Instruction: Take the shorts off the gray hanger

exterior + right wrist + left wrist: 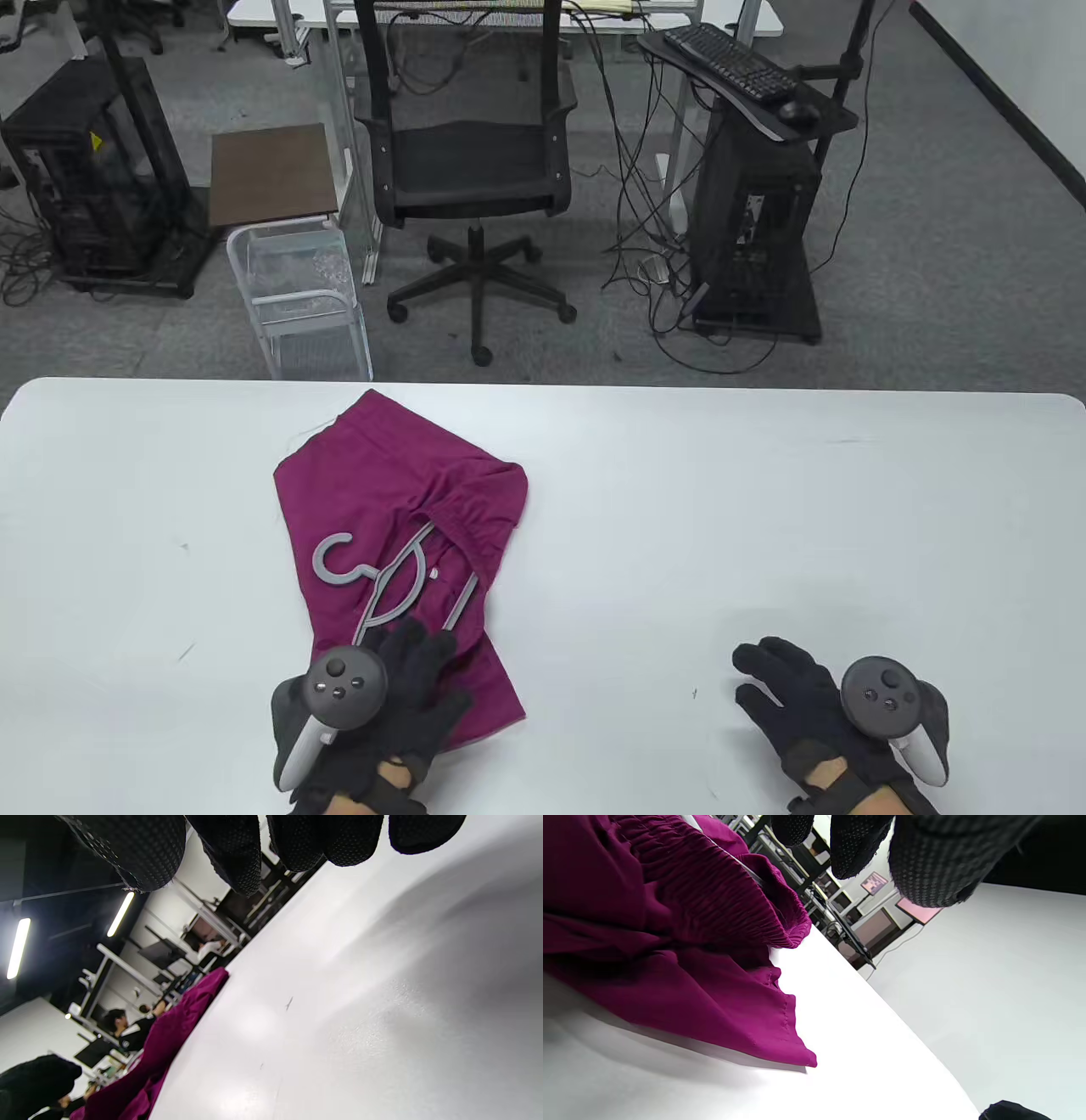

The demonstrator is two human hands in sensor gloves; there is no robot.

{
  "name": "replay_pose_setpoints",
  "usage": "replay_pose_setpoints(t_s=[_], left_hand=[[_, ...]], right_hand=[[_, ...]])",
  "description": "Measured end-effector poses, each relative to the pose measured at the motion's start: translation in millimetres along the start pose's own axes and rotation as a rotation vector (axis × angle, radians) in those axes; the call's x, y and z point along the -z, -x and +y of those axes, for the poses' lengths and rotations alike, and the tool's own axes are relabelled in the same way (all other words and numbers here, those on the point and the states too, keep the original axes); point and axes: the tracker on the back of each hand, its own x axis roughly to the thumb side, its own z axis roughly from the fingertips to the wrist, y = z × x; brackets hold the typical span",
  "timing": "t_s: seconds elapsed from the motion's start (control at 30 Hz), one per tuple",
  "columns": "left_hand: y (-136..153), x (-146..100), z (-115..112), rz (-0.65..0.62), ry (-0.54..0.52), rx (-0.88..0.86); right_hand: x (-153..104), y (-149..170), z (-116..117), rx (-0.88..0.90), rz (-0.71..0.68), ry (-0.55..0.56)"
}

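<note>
The magenta shorts (373, 484) lie crumpled on the white table (764, 509), left of centre. The gray hanger (399, 586) lies on them, its hook (339, 560) free on top and its far arm tucked into the elastic waistband. My left hand (416, 666) is spread over the near part of the shorts, fingers at the hanger's near end, gripping nothing. In the left wrist view its fingertips (861, 844) hang above the shorts (670, 942). My right hand (764, 679) lies open on bare table to the right. The right wrist view shows its fingertips (229, 853) and the shorts (169, 1039) far off.
Beyond the table's far edge stand an office chair (471, 170), a small white trolley (297, 289) and black equipment racks (755, 238). The table's near edge is just below both hands.
</note>
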Motion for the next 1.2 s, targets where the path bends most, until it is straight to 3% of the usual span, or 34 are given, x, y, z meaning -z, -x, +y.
replay_pose_setpoints(t_s=[0.5, 1.2], left_hand=[[5.0, -6.0, 11.9, -0.002, -0.092, -0.03], [4.7, -8.9, 14.7, 0.018, -0.115, -0.018]], right_hand=[[-2.2, -1.9, -1.7, 0.004, -0.014, 0.013], [-3.8, -5.0, 1.3, 0.018, -0.037, -0.004]])
